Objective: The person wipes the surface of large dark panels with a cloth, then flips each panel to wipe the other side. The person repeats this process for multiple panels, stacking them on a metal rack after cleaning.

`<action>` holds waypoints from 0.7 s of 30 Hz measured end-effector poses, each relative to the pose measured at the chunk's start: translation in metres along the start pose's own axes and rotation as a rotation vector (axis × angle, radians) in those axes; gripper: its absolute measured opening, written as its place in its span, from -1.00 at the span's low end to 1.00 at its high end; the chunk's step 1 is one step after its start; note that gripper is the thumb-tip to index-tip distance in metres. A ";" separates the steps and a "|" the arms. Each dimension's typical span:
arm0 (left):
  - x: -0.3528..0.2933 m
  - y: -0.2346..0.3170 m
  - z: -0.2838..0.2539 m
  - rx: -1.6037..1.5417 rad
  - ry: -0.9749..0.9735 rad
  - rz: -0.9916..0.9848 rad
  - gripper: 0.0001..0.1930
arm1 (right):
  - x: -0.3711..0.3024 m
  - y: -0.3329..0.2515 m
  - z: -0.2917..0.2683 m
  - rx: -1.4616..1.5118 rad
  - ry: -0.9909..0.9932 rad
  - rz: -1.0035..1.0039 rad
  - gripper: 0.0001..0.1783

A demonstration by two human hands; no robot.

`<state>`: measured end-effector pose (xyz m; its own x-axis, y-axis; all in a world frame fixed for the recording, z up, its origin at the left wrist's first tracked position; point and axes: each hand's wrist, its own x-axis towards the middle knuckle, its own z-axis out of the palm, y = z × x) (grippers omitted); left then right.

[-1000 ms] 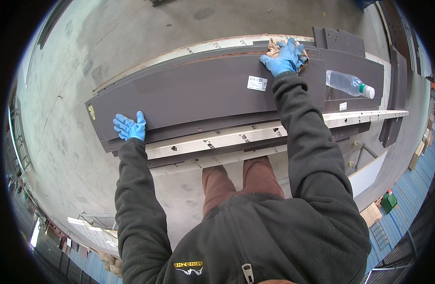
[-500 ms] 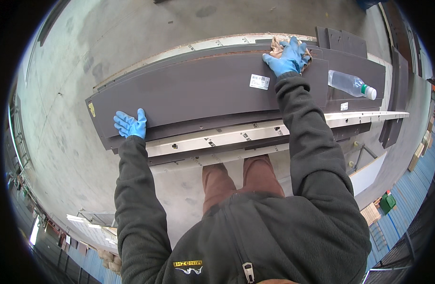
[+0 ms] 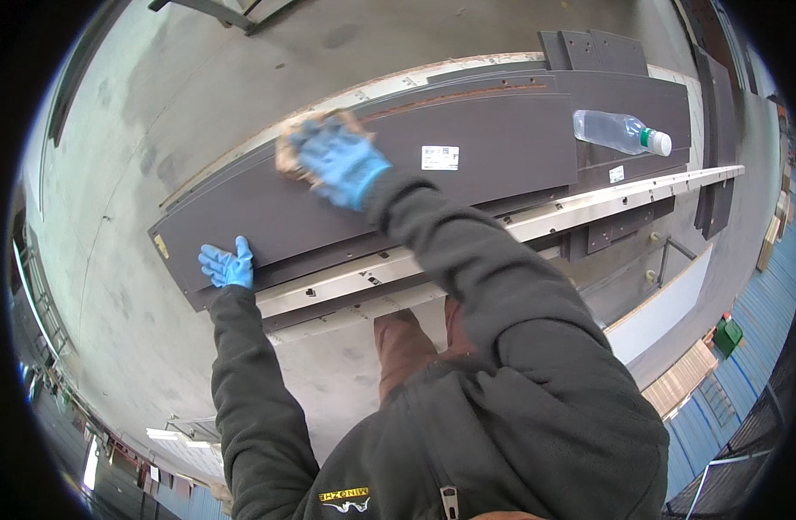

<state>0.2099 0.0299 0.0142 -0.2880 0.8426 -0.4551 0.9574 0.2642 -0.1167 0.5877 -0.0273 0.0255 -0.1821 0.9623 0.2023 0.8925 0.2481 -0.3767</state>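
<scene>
A long dark grey panel (image 3: pixel 493 130) lies across the stack in front of me, with a white label (image 3: pixel 440 158) on its face. My left hand (image 3: pixel 228 263), in a blue glove, rests on the panel's near left part with its fingers spread. Near the panel's far edge, left of the label, my right hand (image 3: pixel 337 163) presses a tan cloth (image 3: pixel 290 149) onto the surface. That gloved hand is smeared by motion, and part of the cloth is hidden under it.
A clear plastic bottle (image 3: pixel 610 130) with a green-banded white cap lies on the right end of the stack. Pale long strips (image 3: pixel 537 224) run along the near side. Smaller dark boards (image 3: pixel 593 52) sit at the far right. A white board (image 3: pixel 662 303) stands near my right.
My right hand has swept the cloth leftward along the panel, from the right of the label to its left. The left hand stays on the panel. The view has shifted slightly.
</scene>
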 end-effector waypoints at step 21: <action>0.017 -0.012 0.014 0.064 0.066 -0.020 0.21 | -0.256 0.130 -0.127 -0.289 0.138 0.747 -0.27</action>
<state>0.1938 0.0346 -0.0050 -0.3063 0.8670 -0.3929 0.9501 0.2529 -0.1826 0.8028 -0.2556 0.0398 0.5398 0.8351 0.1066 0.8329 -0.5114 -0.2115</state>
